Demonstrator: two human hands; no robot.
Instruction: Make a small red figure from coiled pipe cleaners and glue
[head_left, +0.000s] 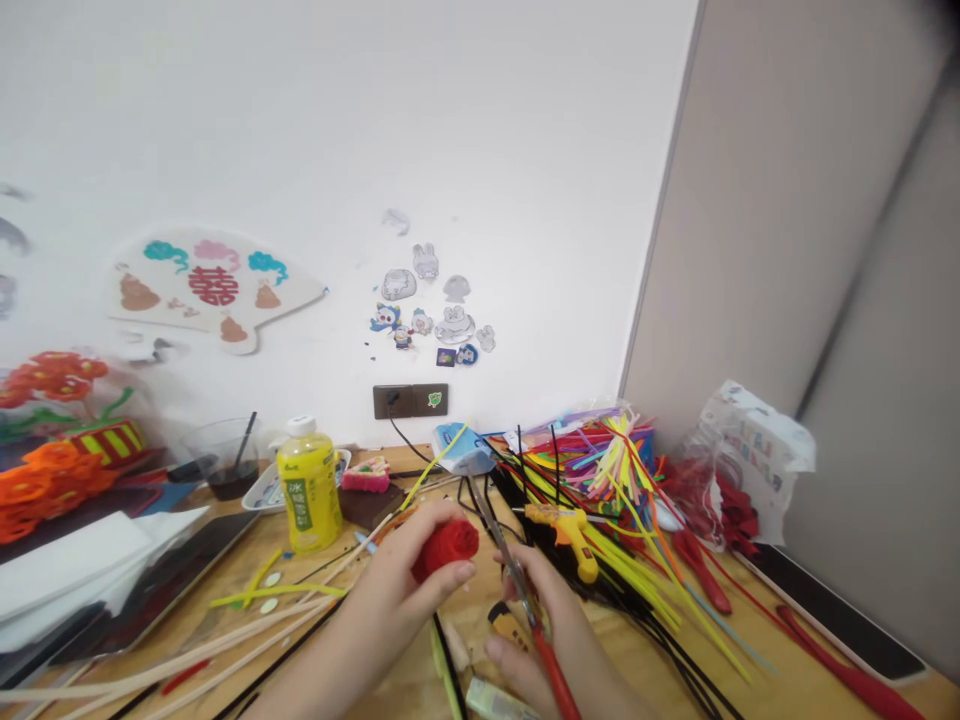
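Observation:
My left hand [416,575] is closed around a red fuzzy roll [450,548], which looks like tightly wound pipe cleaner. Its coiled end faces right, toward the blades. A pair of scissors [517,575] with a red handle sits in my right hand [555,625], the blades pointing up and away. The blades are beside the red roll and apart from it. Part of the handles is hidden by my fingers. Below and between my hands lie a yellow-and-black object [510,625] and a pale small packet [499,700].
A yellow glue gun [574,540] lies right of my hands, by piles of coloured pipe cleaners [600,465]. A yellow drink bottle [309,485] and a plastic cup [229,460] stand left. Orange fuzzy flowers [56,480], a dark tablet [180,580] and a phone [832,610] flank the desk.

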